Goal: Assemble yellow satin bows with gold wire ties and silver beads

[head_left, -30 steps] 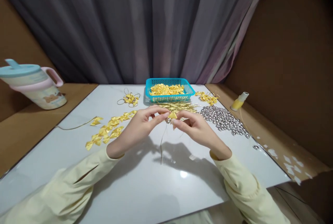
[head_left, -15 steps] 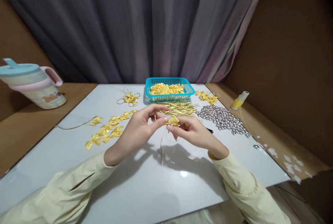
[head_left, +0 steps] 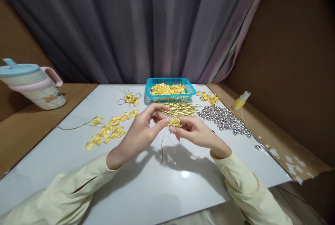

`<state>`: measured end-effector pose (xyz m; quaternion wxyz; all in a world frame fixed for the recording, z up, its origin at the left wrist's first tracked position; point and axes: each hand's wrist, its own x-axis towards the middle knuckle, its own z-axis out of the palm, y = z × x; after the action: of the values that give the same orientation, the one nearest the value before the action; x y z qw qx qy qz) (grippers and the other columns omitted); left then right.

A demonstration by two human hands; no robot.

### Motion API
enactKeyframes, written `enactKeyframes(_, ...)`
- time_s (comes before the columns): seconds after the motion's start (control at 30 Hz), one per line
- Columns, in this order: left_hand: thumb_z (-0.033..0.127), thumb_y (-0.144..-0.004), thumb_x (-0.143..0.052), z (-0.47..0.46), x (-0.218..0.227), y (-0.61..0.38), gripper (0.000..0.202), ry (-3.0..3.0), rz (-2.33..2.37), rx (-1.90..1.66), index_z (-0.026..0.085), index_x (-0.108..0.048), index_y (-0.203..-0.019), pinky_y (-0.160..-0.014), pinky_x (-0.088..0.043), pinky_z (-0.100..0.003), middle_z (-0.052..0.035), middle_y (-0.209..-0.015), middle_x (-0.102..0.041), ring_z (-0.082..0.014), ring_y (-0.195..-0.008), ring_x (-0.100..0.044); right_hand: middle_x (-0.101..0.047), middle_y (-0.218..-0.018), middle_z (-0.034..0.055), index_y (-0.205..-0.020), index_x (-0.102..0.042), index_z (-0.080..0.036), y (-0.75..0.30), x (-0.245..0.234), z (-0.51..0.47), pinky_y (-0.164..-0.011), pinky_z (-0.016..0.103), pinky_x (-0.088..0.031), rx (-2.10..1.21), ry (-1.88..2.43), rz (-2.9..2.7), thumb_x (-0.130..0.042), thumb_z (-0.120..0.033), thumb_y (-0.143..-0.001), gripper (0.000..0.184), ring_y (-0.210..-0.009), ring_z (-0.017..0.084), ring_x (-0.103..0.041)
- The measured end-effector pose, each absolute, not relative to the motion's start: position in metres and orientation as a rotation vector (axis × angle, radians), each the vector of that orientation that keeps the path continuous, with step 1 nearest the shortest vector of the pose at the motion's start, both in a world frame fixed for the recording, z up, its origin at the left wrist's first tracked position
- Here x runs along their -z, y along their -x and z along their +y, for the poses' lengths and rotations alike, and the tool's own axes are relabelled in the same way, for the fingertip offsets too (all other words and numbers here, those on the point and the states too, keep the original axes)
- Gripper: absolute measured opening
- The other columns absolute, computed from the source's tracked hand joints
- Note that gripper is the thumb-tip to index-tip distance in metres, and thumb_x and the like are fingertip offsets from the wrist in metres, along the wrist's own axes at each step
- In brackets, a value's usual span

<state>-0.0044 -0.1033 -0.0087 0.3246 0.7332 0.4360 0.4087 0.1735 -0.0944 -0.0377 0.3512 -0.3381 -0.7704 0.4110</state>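
Note:
Between my two hands, above the middle of the table, is a yellow ribbon bow (head_left: 175,122) with a small silver bead at its lower edge. My left hand (head_left: 148,127) pinches the bow's left side between thumb and fingers. On the other side, the fingertips of my right hand (head_left: 195,130) grip the bow's right end. A thin gold cord (head_left: 162,148) hangs down from the bow, its lower end near the tabletop. Gold twist ties (head_left: 180,109) lie in a pile just behind my hands.
A blue basket (head_left: 171,98) of yellow bows stands at the back. Loose bows (head_left: 106,132) lie left, silver beads (head_left: 222,118) right. Corded bows (head_left: 131,98) sit at the back left, more bows (head_left: 209,97) back right. A tumbler (head_left: 39,85) and a yellow thread spool (head_left: 240,101) flank the table (head_left: 125,197).
Both hands keep their grip on the bow. The bow turns slightly and its bead shows more clearly; my hands have shifted only a little.

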Motion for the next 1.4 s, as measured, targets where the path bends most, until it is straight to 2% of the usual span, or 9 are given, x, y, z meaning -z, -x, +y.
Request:
enactKeyframes(0.27, 0.033, -0.087, -0.048, -0.103, 0.0094, 0.0051, 0.017, -2.014, 1.129, -0.97, 0.022, -0.051, -0.1, -0.068, -0.04, -0.027, -0.0011, -0.092, -0.057, -0.0156, -0.086, -0.054, -0.052, -0.056, -0.0036, -0.069, -0.052, -0.016, -0.1771, 0.0358, -0.0933, -0.042, 0.02, -0.028, -1.224, 0.856, -1.821, -0.056, -0.038, -0.081, 0.026, -0.046, 0.005, -0.039)
enactKeyframes(0.43, 0.034, -0.09, -0.042, -0.1036, 0.0117, 0.0037, 0.023, -1.968, 1.036, -0.865, 0.024, -0.044, -0.11, -0.066, -0.04, -0.026, 0.0015, -0.076, -0.055, -0.0143, -0.076, -0.054, -0.051, -0.054, -0.0048, -0.07, -0.053, -0.016, -0.1764, 0.0355, -0.0938, -0.043, 0.02, -0.028, -1.247, 0.835, -1.778, -0.057, -0.037, -0.08, 0.024, -0.045, 0.005, -0.037)
enactKeyframes(0.57, 0.031, -0.09, -0.042, -0.1057, 0.0116, 0.0042, 0.024, -1.986, 1.017, -0.934, 0.023, -0.043, -0.112, -0.062, -0.039, -0.025, 0.0032, -0.066, -0.054, -0.013, -0.066, -0.051, -0.05, -0.052, -0.0056, -0.071, -0.055, -0.016, -0.1744, 0.0331, -0.0964, -0.042, 0.019, -0.025, -1.329, 0.803, -1.737, -0.057, -0.034, -0.08, 0.02, -0.043, 0.004, -0.035)
enactKeyframes(0.73, 0.025, -0.089, -0.045, -0.1073, 0.0114, 0.0049, 0.026, -2.138, 1.088, -1.03, 0.023, -0.044, -0.114, -0.058, -0.037, -0.024, 0.0013, -0.074, -0.063, -0.0132, -0.067, -0.056, -0.043, -0.048, -0.0074, -0.071, -0.055, -0.016, -0.172, 0.0323, -0.0977, -0.041, 0.02, -0.02, -1.487, 0.775, -1.628, -0.056, -0.027, -0.079, 0.015, -0.041, 0.004, -0.031)
enactKeyframes(0.93, 0.025, -0.089, -0.046, -0.106, 0.008, 0.007, 0.024, -2.196, 1.098, -1.039, 0.023, -0.045, -0.112, -0.059, -0.04, -0.023, 0.001, -0.076, -0.062, -0.0128, -0.068, -0.057, -0.043, -0.045, -0.0068, -0.055, -0.044, -0.017, -0.1757, 0.0334, -0.0966, -0.041, 0.021, -0.021, -1.553, 0.783, -1.598, -0.055, -0.027, -0.078, 0.028, -0.04, 0.004, -0.032)
enactKeyframes(1.13, 0.027, -0.091, -0.039, -0.1059, 0.0051, 0.0074, 0.023, -2.167, 1.042, -0.968, 0.021, -0.042, -0.113, -0.062, -0.043, -0.025, 0.0017, -0.068, -0.055, -0.0132, -0.065, -0.055, -0.035, -0.042, -0.0093, -0.061, -0.053, -0.015, -0.1796, 0.0328, -0.0949, -0.041, 0.021, -0.019, -1.583, 0.73, -1.534, -0.057, -0.025, -0.078, 0.02, -0.038, 0.004, -0.033)
enactKeyframes(1.4, 0.015, -0.087, -0.046, -0.1091, 0.011, 0.0069, 0.023, -2.399, 1.063, -1.174, 0.021, -0.043, -0.109, -0.071, -0.049, -0.024, -0.002, -0.089, -0.064, -0.013, -0.079, -0.063, -0.045, -0.041, -0.0064, -0.065, -0.06, -0.013, -0.1813, 0.0329, -0.0968, -0.039, 0.019, -0.022, -1.652, 0.754, -1.583, -0.057, -0.025, -0.078, 0.018, -0.037, 0.004, -0.035)
